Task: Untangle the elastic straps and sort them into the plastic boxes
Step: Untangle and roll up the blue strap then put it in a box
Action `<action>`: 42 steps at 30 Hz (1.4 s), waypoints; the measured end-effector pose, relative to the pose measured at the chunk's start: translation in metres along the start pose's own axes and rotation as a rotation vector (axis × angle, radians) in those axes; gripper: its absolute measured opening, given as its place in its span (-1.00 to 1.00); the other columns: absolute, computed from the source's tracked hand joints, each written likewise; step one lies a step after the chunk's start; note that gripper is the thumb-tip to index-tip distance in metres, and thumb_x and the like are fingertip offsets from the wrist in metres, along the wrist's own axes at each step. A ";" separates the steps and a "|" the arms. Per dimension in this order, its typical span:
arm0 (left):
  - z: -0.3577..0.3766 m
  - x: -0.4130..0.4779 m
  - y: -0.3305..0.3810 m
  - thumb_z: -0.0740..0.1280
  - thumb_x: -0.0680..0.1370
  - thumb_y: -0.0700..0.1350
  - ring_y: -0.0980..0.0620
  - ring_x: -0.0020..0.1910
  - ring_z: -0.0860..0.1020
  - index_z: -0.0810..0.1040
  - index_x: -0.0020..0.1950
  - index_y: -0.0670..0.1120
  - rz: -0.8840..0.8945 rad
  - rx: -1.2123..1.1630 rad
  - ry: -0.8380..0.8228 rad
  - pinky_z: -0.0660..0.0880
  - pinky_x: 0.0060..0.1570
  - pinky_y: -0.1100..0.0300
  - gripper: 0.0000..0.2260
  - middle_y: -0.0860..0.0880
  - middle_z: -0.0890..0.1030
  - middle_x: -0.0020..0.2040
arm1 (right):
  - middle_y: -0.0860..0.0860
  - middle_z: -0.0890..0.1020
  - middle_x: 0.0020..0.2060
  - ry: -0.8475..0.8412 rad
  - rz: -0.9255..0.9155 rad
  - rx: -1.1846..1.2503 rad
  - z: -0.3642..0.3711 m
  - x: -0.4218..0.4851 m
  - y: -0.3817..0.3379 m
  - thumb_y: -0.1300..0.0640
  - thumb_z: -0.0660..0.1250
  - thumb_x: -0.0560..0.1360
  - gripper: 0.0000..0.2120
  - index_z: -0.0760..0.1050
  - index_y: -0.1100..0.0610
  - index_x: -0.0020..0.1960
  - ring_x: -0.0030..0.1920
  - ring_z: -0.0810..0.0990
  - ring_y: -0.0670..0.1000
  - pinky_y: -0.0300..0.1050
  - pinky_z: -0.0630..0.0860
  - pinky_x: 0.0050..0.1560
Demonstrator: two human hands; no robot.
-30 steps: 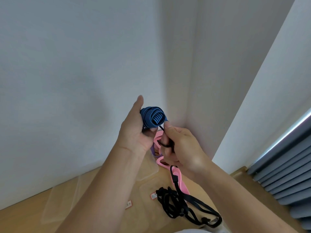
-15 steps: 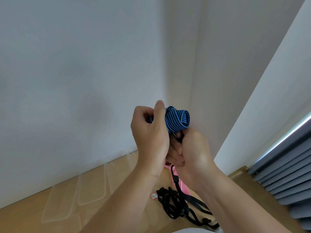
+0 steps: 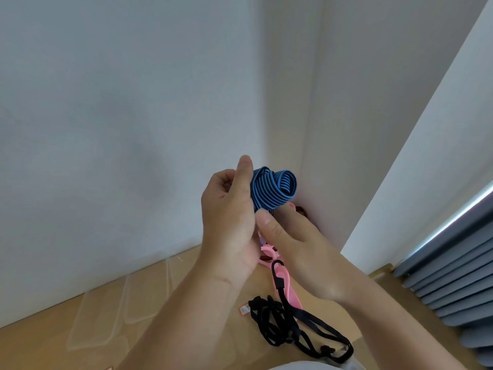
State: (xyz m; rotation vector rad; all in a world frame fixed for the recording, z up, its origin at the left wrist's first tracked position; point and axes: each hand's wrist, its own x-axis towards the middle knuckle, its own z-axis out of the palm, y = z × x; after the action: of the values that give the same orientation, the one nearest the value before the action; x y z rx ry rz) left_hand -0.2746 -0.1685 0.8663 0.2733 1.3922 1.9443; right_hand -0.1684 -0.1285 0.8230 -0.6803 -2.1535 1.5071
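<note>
A blue-and-black striped elastic strap [image 3: 273, 189], wound into a tight roll, is held up in front of the wall corner. My left hand [image 3: 229, 217] grips its left side, thumb upright against the roll. My right hand [image 3: 293, 241] sits just below, with the thumb tip against the roll's lower edge and a fingertip showing behind it. On the wooden floor lies a tangled black strap [image 3: 293, 327] with a hook end, across a pink strap [image 3: 290, 292]. Clear plastic boxes [image 3: 146, 289] lie flat by the wall at the left.
White walls meet in a corner right behind the roll. A grey pleated curtain [image 3: 453, 289] hangs at the right edge. A small red-and-white label [image 3: 244, 309] lies beside the black tangle.
My left hand has turned its back towards me and the roll now points right. My right thumb has come up onto the roll's lower edge.
</note>
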 end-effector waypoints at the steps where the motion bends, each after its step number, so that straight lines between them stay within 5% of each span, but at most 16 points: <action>1: -0.002 0.002 0.004 0.40 0.62 0.00 0.05 -0.51 0.51 0.50 -0.07 -0.15 -0.038 0.011 0.005 0.44 -0.53 0.27 -0.76 -0.03 0.56 -0.38 | 0.02 0.53 -0.24 -0.008 -0.059 -0.074 -0.003 -0.002 0.000 -0.58 0.05 0.43 -0.48 0.44 -0.17 -0.02 -0.27 0.50 0.02 0.14 0.49 -0.15; 5: -0.010 0.006 0.016 0.37 0.62 0.03 0.02 -0.48 0.33 0.52 -0.07 -0.12 -0.257 0.013 -0.075 0.25 -0.51 0.23 -0.78 -0.06 0.47 -0.38 | -0.13 0.52 -0.15 0.189 -0.288 -0.413 -0.015 -0.002 0.003 -0.39 0.27 0.50 -0.49 0.54 0.09 -0.09 -0.18 0.50 -0.04 -0.04 0.47 -0.22; 9: -0.012 0.003 0.016 0.33 0.64 -0.02 0.02 -0.45 0.35 0.59 -0.26 -0.12 -0.366 -0.074 -0.160 0.25 -0.49 0.20 -0.69 -0.06 0.46 -0.43 | 0.18 0.54 0.05 0.451 -0.637 -0.529 -0.016 0.003 0.004 -0.03 0.50 0.47 -0.58 0.43 0.24 -0.30 -0.19 0.50 0.06 0.04 0.49 -0.32; 14: -0.012 0.001 0.006 0.20 0.69 -0.11 0.05 -0.46 0.34 0.51 -0.22 -0.19 -0.438 -0.248 -0.315 0.23 -0.64 0.30 -0.68 -0.08 0.46 -0.37 | 0.17 0.57 -0.17 0.474 -0.866 -0.531 -0.025 0.012 0.006 0.16 0.48 0.51 -0.70 0.33 0.12 -0.06 -0.38 0.46 0.15 0.03 0.42 -0.47; 19: -0.012 0.004 0.000 0.21 0.66 -0.16 0.04 -0.58 0.32 0.41 -0.23 -0.17 -0.429 -0.243 -0.156 0.25 -0.68 0.36 -0.73 -0.10 0.40 -0.42 | 0.19 0.58 -0.26 0.433 -0.898 -0.655 -0.022 0.011 0.020 0.55 0.51 0.18 -0.41 0.41 0.17 0.08 -0.40 0.49 0.19 0.01 0.45 -0.51; 22: -0.008 0.003 -0.005 0.24 0.56 -0.26 0.02 -0.60 0.29 0.30 -0.27 -0.13 -0.379 -0.199 -0.001 0.21 -0.65 0.37 -0.77 -0.10 0.31 -0.41 | 0.15 0.54 -0.31 0.526 -0.937 -0.642 -0.014 0.013 0.023 0.56 0.44 0.26 -0.55 0.44 0.20 0.02 -0.41 0.42 0.11 -0.08 0.39 -0.48; 24: -0.005 0.002 -0.007 0.27 0.51 -0.31 -0.01 -0.58 0.28 0.25 -0.30 -0.10 -0.264 -0.169 0.132 0.21 -0.59 0.36 -0.73 -0.07 0.28 -0.42 | 0.11 0.50 -0.32 0.573 -0.966 -0.606 -0.006 0.011 0.022 0.44 0.37 0.49 -0.88 0.53 0.25 -0.06 -0.42 0.37 0.08 -0.11 0.33 -0.46; 31: -0.002 0.001 -0.011 0.32 0.63 -0.20 0.07 -0.46 0.21 0.20 -0.31 -0.03 0.176 -0.095 0.203 0.21 -0.53 0.26 -0.61 0.03 0.21 -0.40 | 0.11 0.52 -0.40 0.778 -0.711 -0.515 0.021 0.015 0.005 0.11 0.22 0.67 -0.57 0.55 0.32 -0.28 -0.52 0.43 0.18 -0.04 0.37 -0.58; 37: -0.011 -0.003 -0.015 0.27 0.68 -0.04 0.10 -0.44 0.32 0.30 -0.19 -0.04 0.249 0.010 0.230 0.30 -0.50 0.25 -0.72 0.01 0.35 -0.28 | 0.10 0.58 -0.37 0.794 -0.614 -0.269 0.028 0.011 -0.001 0.21 0.37 0.59 -0.75 0.58 0.32 -0.23 -0.44 0.52 0.13 0.00 0.44 -0.47; 42: -0.014 -0.006 -0.008 0.30 0.65 -0.06 -0.04 -0.19 0.38 0.36 -0.14 -0.06 0.237 0.031 0.271 0.34 -0.19 -0.01 -0.78 -0.09 0.38 -0.14 | 0.00 0.67 -0.30 0.615 -0.549 -0.107 0.024 -0.003 -0.010 0.17 0.44 0.54 -0.89 0.68 0.18 -0.13 -0.29 0.65 0.04 0.02 0.54 -0.30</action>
State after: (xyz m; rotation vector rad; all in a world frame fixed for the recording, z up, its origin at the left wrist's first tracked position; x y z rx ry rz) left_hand -0.2748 -0.1815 0.8547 0.2022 1.6265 2.2200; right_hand -0.1813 -0.1508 0.8248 -0.4494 -1.7453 0.7707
